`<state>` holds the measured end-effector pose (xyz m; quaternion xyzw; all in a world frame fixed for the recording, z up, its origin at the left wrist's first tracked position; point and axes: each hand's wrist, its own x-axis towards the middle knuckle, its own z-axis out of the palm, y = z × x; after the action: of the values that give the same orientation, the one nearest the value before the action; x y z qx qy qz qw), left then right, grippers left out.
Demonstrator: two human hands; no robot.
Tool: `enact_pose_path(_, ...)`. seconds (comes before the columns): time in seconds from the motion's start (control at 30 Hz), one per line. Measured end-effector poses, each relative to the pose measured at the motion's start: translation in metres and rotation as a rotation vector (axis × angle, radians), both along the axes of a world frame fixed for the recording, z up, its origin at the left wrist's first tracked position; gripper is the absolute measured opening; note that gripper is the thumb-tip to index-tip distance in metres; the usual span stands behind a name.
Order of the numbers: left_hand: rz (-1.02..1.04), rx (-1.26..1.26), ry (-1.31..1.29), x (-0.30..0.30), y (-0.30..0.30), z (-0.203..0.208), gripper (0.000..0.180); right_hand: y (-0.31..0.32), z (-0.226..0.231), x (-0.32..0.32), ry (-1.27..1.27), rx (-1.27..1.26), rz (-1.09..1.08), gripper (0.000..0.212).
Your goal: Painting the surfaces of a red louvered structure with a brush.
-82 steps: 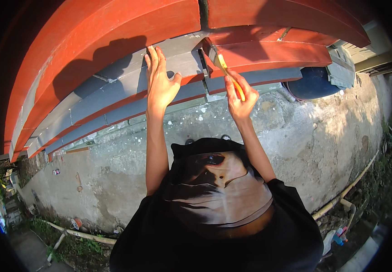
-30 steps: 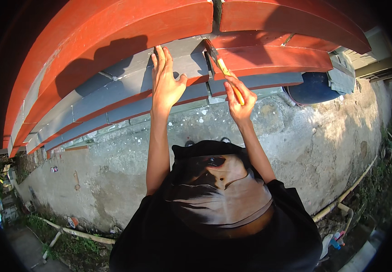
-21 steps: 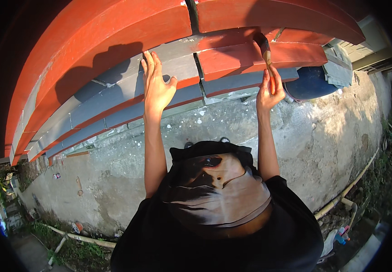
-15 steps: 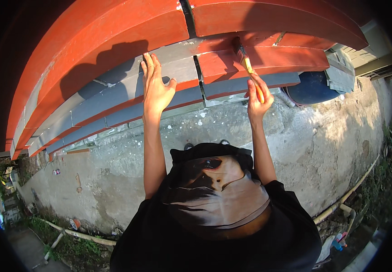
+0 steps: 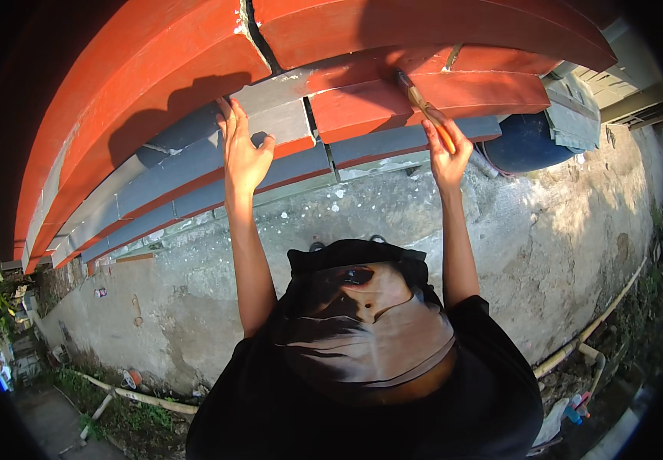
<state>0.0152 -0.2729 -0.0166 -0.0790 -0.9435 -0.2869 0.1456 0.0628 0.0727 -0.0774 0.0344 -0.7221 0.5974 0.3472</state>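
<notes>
A paintbrush [image 5: 418,100] with a light handle is gripped in my right hand [image 5: 450,156]. Its dark bristles touch the red board [image 5: 431,100] at the inner corner below the upper red beam [image 5: 423,31]. My left hand [image 5: 243,157] is open, fingers stretched forward, thumb apart, resting on the grey board [image 5: 282,123] to the left. That board has a red front edge. A dark gap separates the grey board from the red one.
Below runs another grey board [image 5: 408,142]. A dark blue rounded container [image 5: 531,144] stands at the right under the boards. The concrete floor [image 5: 347,211] has white spatters. Pale pipes [image 5: 144,397] lie along the planted edge behind me.
The brush has moved a little to the right along the red board, its handle tilting further over. My left hand keeps its place on the grey board while the view shifts.
</notes>
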Motion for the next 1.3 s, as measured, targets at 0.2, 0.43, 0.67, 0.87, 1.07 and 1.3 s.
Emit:
enact_pose_path(0.2, 0.038, 0.019, -0.019, 0.002, 0.003, -0.003, 0.092, -0.001, 0.005, 0.022, -0.013, -0.115, -0.29, 0.024)
enact_pose_path(0.43, 0.059, -0.057, -0.003, -0.002, 0.009, 0.004, 0.092, -0.051, 0.009, 0.002, 0.056, 0.078, 0.177, 0.024)
enact_pose_path(0.67, 0.101, -0.041, -0.033, 0.002, 0.014, 0.005, 0.091, 0.057, 0.002, 0.007, 0.109, -0.255, -0.267, 0.026)
enact_pose_path(0.87, 0.114, -0.101, -0.013, -0.002, 0.015, 0.002, 0.092, 0.029, 0.023, 0.026, -0.102, -0.169, 0.011, 0.025)
enact_pose_path(1.07, 0.112, -0.085, -0.024, -0.001, 0.02, 0.007, 0.092, 0.037, 0.014, 0.015, -0.066, -0.131, -0.187, 0.023)
enact_pose_path(1.3, 0.128, -0.043, -0.018, 0.0, 0.016, 0.004, 0.091, 0.005, 0.084, 0.034, -0.232, 0.532, -0.032, 0.027)
